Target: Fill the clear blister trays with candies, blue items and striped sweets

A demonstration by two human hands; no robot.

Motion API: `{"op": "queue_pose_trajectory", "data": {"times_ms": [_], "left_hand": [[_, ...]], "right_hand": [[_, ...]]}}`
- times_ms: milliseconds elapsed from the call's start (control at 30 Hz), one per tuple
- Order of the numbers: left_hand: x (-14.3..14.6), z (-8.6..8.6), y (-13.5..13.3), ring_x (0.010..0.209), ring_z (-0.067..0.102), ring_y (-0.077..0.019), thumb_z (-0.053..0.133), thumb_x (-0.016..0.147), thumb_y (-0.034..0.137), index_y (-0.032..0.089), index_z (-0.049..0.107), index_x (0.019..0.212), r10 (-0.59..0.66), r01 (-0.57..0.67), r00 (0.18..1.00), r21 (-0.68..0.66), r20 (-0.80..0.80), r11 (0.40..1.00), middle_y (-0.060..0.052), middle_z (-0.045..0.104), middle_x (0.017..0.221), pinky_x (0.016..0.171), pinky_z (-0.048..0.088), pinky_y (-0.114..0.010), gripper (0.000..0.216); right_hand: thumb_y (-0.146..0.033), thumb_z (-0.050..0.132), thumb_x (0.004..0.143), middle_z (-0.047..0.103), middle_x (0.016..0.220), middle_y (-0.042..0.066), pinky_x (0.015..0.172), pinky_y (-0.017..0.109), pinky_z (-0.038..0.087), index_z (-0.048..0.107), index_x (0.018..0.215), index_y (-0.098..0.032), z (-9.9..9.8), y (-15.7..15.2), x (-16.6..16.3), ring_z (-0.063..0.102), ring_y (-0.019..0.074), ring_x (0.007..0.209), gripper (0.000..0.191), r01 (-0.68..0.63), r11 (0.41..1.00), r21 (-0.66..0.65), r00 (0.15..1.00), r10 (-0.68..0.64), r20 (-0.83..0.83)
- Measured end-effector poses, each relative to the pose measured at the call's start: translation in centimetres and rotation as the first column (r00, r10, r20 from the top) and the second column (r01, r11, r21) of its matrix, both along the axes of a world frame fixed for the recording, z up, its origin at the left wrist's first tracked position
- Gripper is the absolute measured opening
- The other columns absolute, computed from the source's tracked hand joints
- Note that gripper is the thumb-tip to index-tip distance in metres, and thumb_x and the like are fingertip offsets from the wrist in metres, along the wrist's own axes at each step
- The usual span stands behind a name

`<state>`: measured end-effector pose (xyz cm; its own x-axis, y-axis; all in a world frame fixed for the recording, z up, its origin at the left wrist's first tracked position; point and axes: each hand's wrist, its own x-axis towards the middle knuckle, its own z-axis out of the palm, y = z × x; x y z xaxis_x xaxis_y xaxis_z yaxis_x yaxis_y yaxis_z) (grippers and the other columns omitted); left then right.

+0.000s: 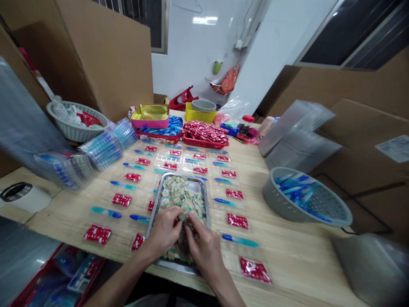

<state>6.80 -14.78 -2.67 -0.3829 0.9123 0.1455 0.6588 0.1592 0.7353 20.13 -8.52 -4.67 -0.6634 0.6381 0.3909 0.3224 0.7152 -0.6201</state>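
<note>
A metal tray (207, 200) lies lengthwise on the table, heaped with small green-and-tan pieces (179, 189). Over its near half, my left hand (166, 228) and my right hand (203, 241) meet at the fingertips. Both hands pinch what looks like one of the small green-and-tan pieces between them; its exact kind is too small to make out. Rows of clear plastic trays flank the metal tray. Each shows a blue pen (240, 240) and a red patterned packet (254, 269); some at the left are partly hidden by the metal tray.
At right stands a grey basket (271, 194) of blue pens. Red packets (204, 131) fill a red tray at the back, beside a pink tin (150, 123). Stacked clear trays (102, 149) and a white cup (27, 198) are at left. A red crate (19, 294) sits below the table edge.
</note>
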Motion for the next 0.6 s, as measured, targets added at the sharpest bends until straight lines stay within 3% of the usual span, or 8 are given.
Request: {"op": "queue_pose_trajectory", "data": {"times_ms": [133, 333, 500, 600], "left_hand": [[0.0, 0.1, 0.0, 0.076, 0.062, -0.0173, 0.052, 0.073, 0.004, 0.017, 0.067, 0.089, 0.012, -0.013, 1.000, -0.016, -0.017, 1.000, -0.004, 0.067, 0.083, 0.070, 0.048, -0.027, 0.025], [-0.5, 0.4, 0.1, 0.083, 0.063, -0.0185, 0.046, 0.074, 0.005, 0.019, 0.067, 0.086, -0.061, 0.062, 0.998, 0.031, -0.022, 0.998, -0.005, 0.069, 0.089, 0.076, 0.049, -0.029, 0.028], [-1.2, -0.1, 0.1, 0.068, 0.063, -0.0181, 0.047, 0.072, 0.014, 0.017, 0.059, 0.104, 0.007, -0.008, 0.998, 0.016, 0.066, 1.000, -0.004, 0.069, 0.082, 0.067, 0.052, -0.031, 0.035], [-1.2, -0.2, 0.3, 0.066, 0.064, -0.0174, 0.048, 0.072, 0.018, 0.018, 0.056, 0.105, -0.031, 0.029, 0.987, 0.014, 0.160, 0.999, -0.002, 0.067, 0.079, 0.063, 0.052, -0.030, 0.034]], "right_hand": [[-0.016, 0.045, 0.087, 0.071, 0.100, 0.012, 0.070, 0.034, 0.058, 0.058, 0.120, -0.016, -0.1, 0.1, 0.0, 0.070, 0.0238, 0.083, 0.036, -0.037, 0.999, 0.006, 0.999, 0.037, 0.013], [-0.011, 0.043, 0.088, 0.069, 0.105, 0.009, 0.084, 0.035, 0.052, 0.061, 0.110, -0.019, 1.2, 1.7, -0.8, 0.064, 0.0214, 0.096, 0.029, -0.143, 0.988, 0.052, 0.988, 0.146, -0.045], [-0.008, 0.043, 0.087, 0.068, 0.086, 0.007, 0.073, 0.031, 0.049, 0.063, 0.094, -0.017, 2.6, 2.2, -1.4, 0.060, 0.0198, 0.080, 0.023, -0.229, 0.971, 0.069, 0.973, 0.227, 0.036], [-0.008, 0.046, 0.085, 0.066, 0.081, 0.005, 0.073, 0.029, 0.047, 0.063, 0.089, -0.018, 3.0, 2.3, -1.2, 0.059, 0.0183, 0.079, 0.020, -0.227, 0.974, 0.025, 0.973, 0.226, 0.040]]}}
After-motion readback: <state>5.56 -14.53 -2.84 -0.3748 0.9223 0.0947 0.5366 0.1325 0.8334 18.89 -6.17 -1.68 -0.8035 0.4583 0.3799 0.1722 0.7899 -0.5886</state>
